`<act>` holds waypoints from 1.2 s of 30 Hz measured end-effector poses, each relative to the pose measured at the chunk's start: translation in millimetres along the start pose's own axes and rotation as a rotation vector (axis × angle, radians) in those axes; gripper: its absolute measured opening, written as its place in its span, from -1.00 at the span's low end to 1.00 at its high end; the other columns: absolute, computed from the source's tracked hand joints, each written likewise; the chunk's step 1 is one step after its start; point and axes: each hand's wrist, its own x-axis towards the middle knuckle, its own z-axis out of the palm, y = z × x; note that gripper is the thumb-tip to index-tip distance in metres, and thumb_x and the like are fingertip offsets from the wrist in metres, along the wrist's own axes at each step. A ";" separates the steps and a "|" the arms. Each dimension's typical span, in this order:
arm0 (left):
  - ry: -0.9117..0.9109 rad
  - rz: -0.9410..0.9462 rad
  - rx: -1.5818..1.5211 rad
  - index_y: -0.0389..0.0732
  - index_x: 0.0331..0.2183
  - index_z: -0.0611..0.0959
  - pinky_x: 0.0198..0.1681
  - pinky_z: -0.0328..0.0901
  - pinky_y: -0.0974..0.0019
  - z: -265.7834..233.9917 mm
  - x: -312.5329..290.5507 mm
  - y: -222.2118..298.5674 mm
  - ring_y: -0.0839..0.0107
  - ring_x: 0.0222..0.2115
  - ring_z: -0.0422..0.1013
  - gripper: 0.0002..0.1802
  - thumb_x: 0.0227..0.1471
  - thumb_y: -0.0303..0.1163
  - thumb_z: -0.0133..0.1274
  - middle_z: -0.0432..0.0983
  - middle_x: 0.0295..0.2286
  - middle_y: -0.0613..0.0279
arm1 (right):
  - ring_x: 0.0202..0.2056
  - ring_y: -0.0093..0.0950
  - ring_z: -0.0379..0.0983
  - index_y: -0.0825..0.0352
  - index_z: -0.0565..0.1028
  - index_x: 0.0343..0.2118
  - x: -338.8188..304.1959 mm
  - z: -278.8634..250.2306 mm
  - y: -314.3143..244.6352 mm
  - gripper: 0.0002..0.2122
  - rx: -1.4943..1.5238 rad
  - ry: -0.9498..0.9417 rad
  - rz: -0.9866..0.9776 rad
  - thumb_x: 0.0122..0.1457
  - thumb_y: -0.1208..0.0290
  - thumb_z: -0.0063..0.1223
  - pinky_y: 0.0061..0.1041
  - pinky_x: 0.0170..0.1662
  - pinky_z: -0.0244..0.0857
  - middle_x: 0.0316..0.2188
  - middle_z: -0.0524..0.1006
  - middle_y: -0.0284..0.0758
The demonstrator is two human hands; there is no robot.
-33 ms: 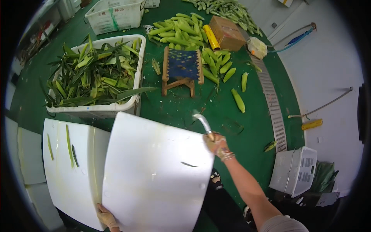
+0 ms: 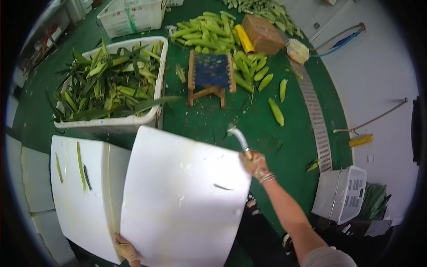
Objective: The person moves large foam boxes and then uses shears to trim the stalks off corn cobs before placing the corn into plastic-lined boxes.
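In front of me a large white foam box (image 2: 182, 196) is held tilted, a dark leaf scrap on its face. My right hand (image 2: 257, 165), in a stained glove, is closed at its upper right corner and grips a small curved-blade knife (image 2: 240, 138); the blade points up and away. Wearing a pale glove, my left hand (image 2: 126, 249) grips the box's lower left edge. Directly left of it stands another white foam box (image 2: 84, 209) with green leaf strips on top.
A white crate (image 2: 163, 66) heaped with corn husks stands far left. Beyond are a wooden folding stool (image 2: 211, 71), piled green corn (image 2: 207, 31), a cardboard box (image 2: 262, 35) and a yellow roll (image 2: 243, 38). Loose ears (image 2: 275, 112) lie on the green floor. A white crate (image 2: 340, 196) stands right.
The held foam box and my right hand with the knife have shifted slightly to the right. My left hand keeps its grip on the lower edge. The view has moved a little.
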 end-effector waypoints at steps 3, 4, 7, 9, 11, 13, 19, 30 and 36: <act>0.159 0.126 -0.048 -0.46 -0.28 0.56 -0.38 0.32 0.20 4.1 -32.0 -9.2 0.04 -0.50 0.43 -0.51 0.19 -0.15 -0.17 0.52 -0.44 -0.20 | -0.57 -0.44 0.39 0.29 0.49 -0.40 0.5 -19.9 22.3 -0.76 0.203 -0.041 0.078 0.06 0.18 0.08 -0.39 -0.45 0.30 -0.59 0.50 -0.25; 0.046 0.082 -0.031 -0.47 -0.29 0.57 -0.38 0.32 0.21 -1.4 -41.0 -8.0 0.03 -0.49 0.44 -0.50 0.19 -0.14 -0.16 0.52 -0.45 -0.21 | -0.52 -0.32 0.44 0.30 0.50 -0.37 4.4 -24.5 18.6 -0.74 0.189 -0.066 0.064 0.06 0.17 0.07 -0.34 -0.41 0.32 -0.55 0.52 -0.21; -0.139 -0.313 -0.090 -0.46 -0.17 0.51 -0.28 0.34 0.27 -15.9 -91.2 5.3 0.09 -0.36 0.48 -0.53 0.17 -0.17 -0.12 0.54 -0.32 -0.14 | -0.51 -0.28 0.45 0.30 0.49 -0.40 25.7 -0.7 8.8 -0.76 0.095 0.037 -0.281 0.04 0.20 0.08 -0.32 -0.40 0.31 -0.55 0.52 -0.20; 0.111 -0.246 -0.120 -0.56 -0.26 0.53 -0.35 0.35 0.27 -0.4 -126.2 -108.0 0.12 -0.43 0.48 -0.41 0.17 -0.07 -0.13 0.53 -0.44 -0.23 | -0.51 -0.28 0.45 0.29 0.49 -0.41 34.6 4.9 -36.3 -0.77 0.161 -0.024 -0.362 0.03 0.20 0.09 -0.33 -0.40 0.31 -0.56 0.51 -0.20; -0.027 -0.311 -0.087 -0.51 -0.39 0.58 -0.43 0.32 0.15 -8.2 -137.5 -64.4 -0.03 -0.49 0.46 -0.42 0.20 -0.09 -0.21 0.51 -0.51 -0.26 | -0.51 -0.28 0.44 0.28 0.48 -0.42 37.8 -7.9 -46.8 -0.78 0.179 -0.076 -0.431 0.02 0.21 0.09 -0.34 -0.40 0.31 -0.56 0.51 -0.20; -0.081 -0.256 0.108 -0.53 -0.36 0.56 -0.36 0.29 0.14 -7.9 -114.2 -24.6 -0.03 -0.45 0.43 -0.41 0.20 -0.10 -0.24 0.51 -0.45 -0.25 | -0.51 -0.27 0.44 0.26 0.49 -0.42 43.5 -29.3 -42.2 -0.78 0.132 -0.229 -0.417 0.03 0.20 0.10 -0.34 -0.40 0.31 -0.54 0.51 -0.20; 0.159 0.190 -0.250 -0.43 0.01 0.33 0.12 0.10 0.34 50.0 1.8 247.6 0.28 0.04 0.23 -0.59 0.17 -0.42 -0.15 0.32 -0.03 -0.03 | -0.39 -0.37 0.48 0.31 0.42 -0.30 105.5 -33.5 -58.1 -0.76 0.255 -0.472 -0.546 0.08 0.25 0.07 -0.45 -0.33 0.34 -0.46 0.53 -0.27; 0.216 0.155 -0.282 -0.50 0.03 0.26 0.16 0.05 0.32 114.0 37.8 299.2 0.21 0.08 0.20 -0.52 0.18 -0.35 -0.14 0.25 0.02 -0.12 | -0.36 -0.18 0.47 0.37 0.41 -0.29 130.7 148.8 -213.9 -0.66 0.244 -0.978 -0.888 0.14 0.13 -0.11 -0.39 -0.29 0.34 -0.40 0.51 -0.06; 0.255 0.153 -0.234 -0.51 0.01 0.28 0.15 0.08 0.25 112.0 34.6 302.4 0.13 0.05 0.23 -0.52 0.15 -0.36 -0.12 0.28 -0.02 -0.16 | -0.38 -0.21 0.49 0.35 0.45 -0.27 117.5 178.1 -257.7 -0.68 0.304 -1.042 -1.016 0.12 0.17 -0.12 -0.38 -0.30 0.34 -0.41 0.51 -0.10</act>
